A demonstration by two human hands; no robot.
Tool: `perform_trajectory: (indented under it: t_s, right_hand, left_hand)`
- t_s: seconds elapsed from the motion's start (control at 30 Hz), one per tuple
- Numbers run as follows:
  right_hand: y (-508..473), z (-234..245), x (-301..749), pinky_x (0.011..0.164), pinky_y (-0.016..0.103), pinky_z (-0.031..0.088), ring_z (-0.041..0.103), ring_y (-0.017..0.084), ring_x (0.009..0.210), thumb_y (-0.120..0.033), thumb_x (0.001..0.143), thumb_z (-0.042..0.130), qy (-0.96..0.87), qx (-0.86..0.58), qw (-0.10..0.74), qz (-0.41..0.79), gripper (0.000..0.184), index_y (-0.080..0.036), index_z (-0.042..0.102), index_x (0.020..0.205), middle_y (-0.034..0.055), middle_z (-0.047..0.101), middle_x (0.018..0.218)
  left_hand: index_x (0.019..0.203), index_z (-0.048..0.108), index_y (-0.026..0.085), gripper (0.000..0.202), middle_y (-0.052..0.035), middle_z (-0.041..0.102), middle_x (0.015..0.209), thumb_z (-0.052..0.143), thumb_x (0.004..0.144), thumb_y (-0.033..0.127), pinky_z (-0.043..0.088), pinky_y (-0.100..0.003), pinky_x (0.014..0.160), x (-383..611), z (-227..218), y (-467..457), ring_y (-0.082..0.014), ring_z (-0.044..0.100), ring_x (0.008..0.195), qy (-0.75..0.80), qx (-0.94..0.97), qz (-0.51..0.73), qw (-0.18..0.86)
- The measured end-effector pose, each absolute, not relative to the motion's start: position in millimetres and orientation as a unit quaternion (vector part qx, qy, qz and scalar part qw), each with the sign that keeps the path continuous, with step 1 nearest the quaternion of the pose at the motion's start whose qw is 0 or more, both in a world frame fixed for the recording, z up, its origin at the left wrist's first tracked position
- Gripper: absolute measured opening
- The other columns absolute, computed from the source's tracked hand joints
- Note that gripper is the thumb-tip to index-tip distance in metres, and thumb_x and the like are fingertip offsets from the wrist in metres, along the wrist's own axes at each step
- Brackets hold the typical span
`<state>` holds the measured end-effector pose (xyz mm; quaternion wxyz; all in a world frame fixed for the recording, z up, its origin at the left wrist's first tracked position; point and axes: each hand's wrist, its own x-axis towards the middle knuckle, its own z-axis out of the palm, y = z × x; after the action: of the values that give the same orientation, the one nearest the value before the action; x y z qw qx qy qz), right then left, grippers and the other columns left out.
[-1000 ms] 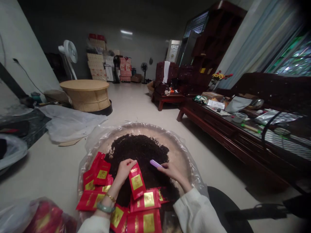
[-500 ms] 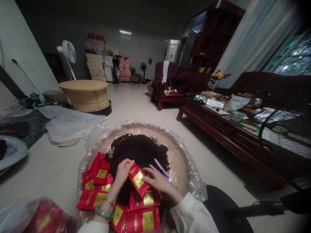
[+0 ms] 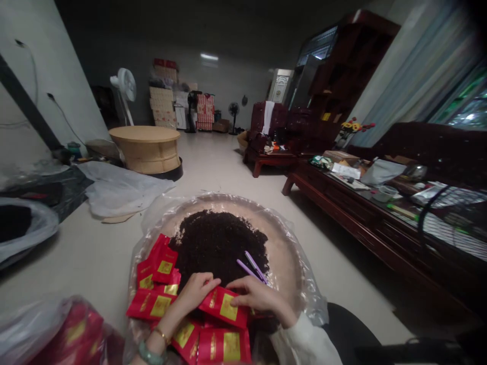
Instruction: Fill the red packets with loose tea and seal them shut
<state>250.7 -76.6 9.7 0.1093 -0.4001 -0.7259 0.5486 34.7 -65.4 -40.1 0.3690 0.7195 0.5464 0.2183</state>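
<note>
A red packet with a gold label (image 3: 227, 307) lies flat above other red packets (image 3: 224, 347), held between my two hands. My left hand (image 3: 198, 289) has its fingers closed at the packet's far left corner. My right hand (image 3: 254, 295) grips its right side, thumb over the label. Beyond my hands, a heap of dark dried leaves (image 3: 220, 243) fills the middle of a round tray (image 3: 287, 253) lined with clear plastic. Purple-handled tongs (image 3: 254, 266) rest on the heap's right edge. More red packets (image 3: 164, 266) are piled at the tray's left.
At lower left stands a clear bag of red packets (image 3: 81, 332); a plastic-lined container of dark material (image 3: 34, 243) is farther left. A black stool (image 3: 348, 329) sits close on the right. Beyond are a cluttered dark wooden table (image 3: 342, 203) and a round wooden stand (image 3: 148, 152).
Both hands have lowered the red packet toward me, onto the packets below, and it has turned from slanting to lying more sideways. The camera view has shifted slightly left.
</note>
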Motion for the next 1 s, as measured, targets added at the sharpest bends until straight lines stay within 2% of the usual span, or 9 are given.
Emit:
perform_trajectory:
  t_s: [0.13,0.23,0.4,0.47,0.57,0.7,0.77,0.87,1.0]
  right_hand:
    - [-81.6,8.7,247.6,0.057,0.019,0.038,0.054,0.013,0.068,-0.027,0.076,0.061,-0.746,-0.414,0.082,0.515,0.031,-0.020,0.068,0.105,-0.0016,0.066,0.081]
    - [-84.5,0.5,237.4,0.058,0.019,0.039,0.054,0.013,0.067,-0.027,0.077,0.059,-0.754,-0.419,0.072,0.500,0.029,-0.018,0.068,0.102,-0.0007,0.067,0.080]
    - [-89.7,-21.0,215.0,0.061,0.022,0.042,0.057,0.014,0.067,-0.023,0.078,0.055,-0.756,-0.413,0.113,0.494,0.022,-0.016,0.068,0.094,0.0011,0.067,0.080]
    - [-91.7,-27.8,211.3,0.053,0.022,0.043,0.057,0.014,0.057,-0.027,0.080,0.052,-0.723,-0.428,0.110,0.531,0.023,-0.015,0.066,0.094,0.0004,0.063,0.069]
    - [-91.0,-32.0,215.8,0.045,0.022,0.041,0.056,0.015,0.049,-0.034,0.081,0.049,-0.672,-0.442,0.095,0.586,0.027,-0.015,0.064,0.093,-0.0013,0.058,0.059]
    - [-81.8,-30.3,230.7,0.061,0.027,0.047,0.062,0.020,0.071,-0.036,0.080,0.052,-0.703,-0.426,0.125,0.556,0.026,-0.016,0.067,0.083,0.0040,0.067,0.076]
    - [-77.4,-28.9,236.5,0.061,0.028,0.047,0.062,0.020,0.069,-0.039,0.083,0.049,-0.703,-0.433,0.114,0.553,0.030,-0.016,0.068,0.085,0.0048,0.067,0.073]
    - [-75.2,-23.9,240.2,0.054,0.026,0.045,0.059,0.017,0.057,-0.043,0.084,0.048,-0.680,-0.453,0.095,0.569,0.033,-0.017,0.066,0.091,0.0029,0.063,0.065]
    - [-77.4,-10.5,240.4,0.061,0.026,0.047,0.060,0.017,0.067,-0.040,0.084,0.052,-0.704,-0.449,0.113,0.538,0.028,-0.018,0.065,0.093,0.0042,0.066,0.078]
  left_hand:
    - [0.056,0.054,0.017,0.044,0.0026,0.055,0.056,0.041,0.087,0.044,0.029,-0.024,0.056,31.3,-36.3,-76.7,-0.0121,0.048,0.058,0.546,0.756,0.154,0.326]
    - [0.070,0.065,0.018,0.042,-0.0036,0.068,0.072,0.038,0.091,0.042,0.035,-0.026,0.063,30.6,-27.8,-83.3,-0.0170,0.059,0.069,0.553,0.794,0.087,0.238]
    - [0.084,0.066,0.017,0.046,-0.0096,0.070,0.082,0.025,0.096,0.036,0.041,-0.032,0.071,43.6,-20.7,-96.1,-0.0227,0.063,0.079,0.529,0.837,0.032,0.135]
    - [0.088,0.063,0.018,0.047,-0.0086,0.068,0.081,0.020,0.096,0.033,0.042,-0.031,0.071,50.2,-21.3,-102.0,-0.0207,0.063,0.076,0.520,0.841,0.050,0.142]
    - [0.093,0.060,0.021,0.038,-0.0059,0.066,0.083,0.030,0.093,0.043,0.043,-0.030,0.072,55.7,-23.1,-109.5,-0.0202,0.062,0.079,0.528,0.823,0.093,0.187]
    - [0.094,0.062,0.022,0.039,-0.0062,0.066,0.086,0.055,0.077,0.056,0.044,-0.033,0.076,55.0,-29.2,-114.1,-0.0250,0.061,0.086,0.521,0.812,0.122,0.233]
    - [0.091,0.063,0.021,0.039,-0.0065,0.066,0.086,0.063,0.070,0.055,0.043,-0.033,0.079,53.0,-33.8,-113.1,-0.0264,0.060,0.090,0.519,0.810,0.125,0.244]
    - [0.089,0.064,0.022,0.028,-0.0054,0.066,0.086,0.064,0.073,0.045,0.043,-0.030,0.076,50.4,-37.4,-107.7,-0.0237,0.061,0.089,0.528,0.795,0.132,0.268]
    - [0.094,0.062,0.022,0.021,-0.0025,0.066,0.080,0.058,0.082,0.038,0.042,-0.027,0.070,49.8,-31.5,-95.8,-0.0198,0.062,0.079,0.541,0.776,0.156,0.282]
